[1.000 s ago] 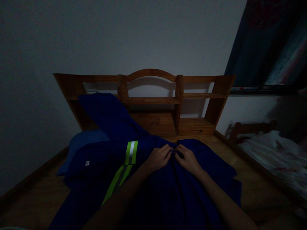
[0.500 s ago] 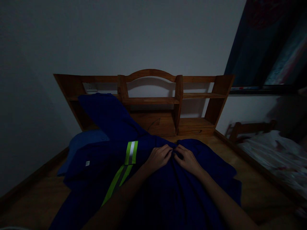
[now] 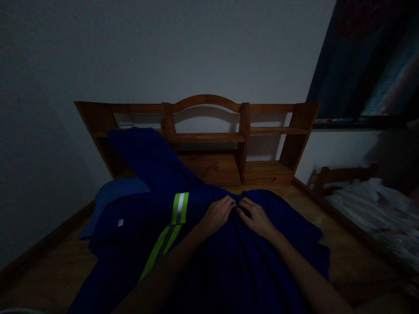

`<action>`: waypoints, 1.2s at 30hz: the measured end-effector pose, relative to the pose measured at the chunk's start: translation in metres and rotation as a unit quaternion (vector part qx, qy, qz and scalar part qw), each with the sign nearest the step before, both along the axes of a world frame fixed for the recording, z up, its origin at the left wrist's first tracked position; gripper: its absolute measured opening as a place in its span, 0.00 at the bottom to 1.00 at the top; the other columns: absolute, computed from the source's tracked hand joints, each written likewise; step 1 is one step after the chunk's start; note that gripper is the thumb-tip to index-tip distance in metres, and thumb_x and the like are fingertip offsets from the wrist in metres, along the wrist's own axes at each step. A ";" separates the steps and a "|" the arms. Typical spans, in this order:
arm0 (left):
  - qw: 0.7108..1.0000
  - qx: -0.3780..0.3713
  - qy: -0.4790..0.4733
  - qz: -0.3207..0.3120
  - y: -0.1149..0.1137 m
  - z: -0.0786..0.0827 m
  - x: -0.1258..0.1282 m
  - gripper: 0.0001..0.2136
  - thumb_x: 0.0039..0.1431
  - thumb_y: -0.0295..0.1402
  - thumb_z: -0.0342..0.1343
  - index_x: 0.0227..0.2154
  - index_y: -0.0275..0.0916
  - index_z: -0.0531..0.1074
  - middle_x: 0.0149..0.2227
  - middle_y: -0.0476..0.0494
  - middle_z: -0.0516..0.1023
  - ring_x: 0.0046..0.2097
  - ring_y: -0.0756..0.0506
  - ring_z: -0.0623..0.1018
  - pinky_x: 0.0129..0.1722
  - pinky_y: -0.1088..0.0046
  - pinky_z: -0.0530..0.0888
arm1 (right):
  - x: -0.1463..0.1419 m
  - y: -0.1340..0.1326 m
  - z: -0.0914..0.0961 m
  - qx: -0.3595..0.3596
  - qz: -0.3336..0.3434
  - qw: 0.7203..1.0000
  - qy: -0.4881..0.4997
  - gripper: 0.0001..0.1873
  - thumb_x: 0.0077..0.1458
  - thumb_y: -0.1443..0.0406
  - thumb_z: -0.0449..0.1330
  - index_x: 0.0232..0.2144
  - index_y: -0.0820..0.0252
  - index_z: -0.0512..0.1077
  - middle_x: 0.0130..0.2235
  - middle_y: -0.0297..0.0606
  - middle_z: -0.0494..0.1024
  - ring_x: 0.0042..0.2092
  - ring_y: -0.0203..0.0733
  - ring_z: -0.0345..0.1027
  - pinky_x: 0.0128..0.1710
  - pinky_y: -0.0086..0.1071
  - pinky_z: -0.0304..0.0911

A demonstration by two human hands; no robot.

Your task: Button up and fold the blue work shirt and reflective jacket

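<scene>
A dark blue work jacket [image 3: 209, 257] with yellow-green and silver reflective strips [image 3: 180, 208] lies spread in front of me, one sleeve stretching up to the left against the wooden shelf. My left hand [image 3: 218, 213] pinches the jacket's fabric near its upper middle edge. Close beside it, almost touching at the fingertips, my right hand [image 3: 255, 216] pinches the same edge. Whatever small part sits between the fingertips is too dark to make out. A small white label [image 3: 120, 223] shows on the jacket's left part.
Behind the jacket stands a wooden headboard shelf [image 3: 206, 138] against the wall. A lighter blue pillow-like item [image 3: 119, 190] is partly under the jacket at left. Right of the wooden bed rail [image 3: 343, 222] lies a white plastic bag [image 3: 373, 209]. The light is dim.
My left fingers have shifted very slightly at the pinched edge. The right hand and the jacket look almost the same.
</scene>
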State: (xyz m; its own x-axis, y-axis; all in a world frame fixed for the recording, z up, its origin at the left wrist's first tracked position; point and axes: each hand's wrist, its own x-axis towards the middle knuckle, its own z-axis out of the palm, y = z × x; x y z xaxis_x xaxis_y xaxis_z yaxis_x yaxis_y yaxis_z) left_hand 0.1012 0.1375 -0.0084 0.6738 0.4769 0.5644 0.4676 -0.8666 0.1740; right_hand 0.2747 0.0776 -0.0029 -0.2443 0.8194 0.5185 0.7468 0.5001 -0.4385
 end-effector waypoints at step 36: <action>0.926 -0.013 -0.111 0.361 0.044 0.000 -0.039 0.07 0.60 0.31 0.47 0.37 0.39 0.68 0.35 0.42 0.75 0.39 0.42 0.74 0.41 0.64 0.67 | 0.087 0.038 -0.003 -0.159 -0.289 0.938 0.109 0.30 0.51 0.44 0.51 0.37 0.66 0.73 0.35 0.47 0.75 0.38 0.49 0.69 0.38 0.37 0.62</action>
State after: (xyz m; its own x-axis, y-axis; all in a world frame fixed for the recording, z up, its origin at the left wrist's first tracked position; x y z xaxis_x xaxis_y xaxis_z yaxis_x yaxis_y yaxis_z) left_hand 0.0620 0.1812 -0.0082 0.0435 0.7728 0.6331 0.8732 -0.3373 0.3518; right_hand 0.3621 0.1161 -0.0057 0.3719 0.9039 0.2114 0.7275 -0.1423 -0.6712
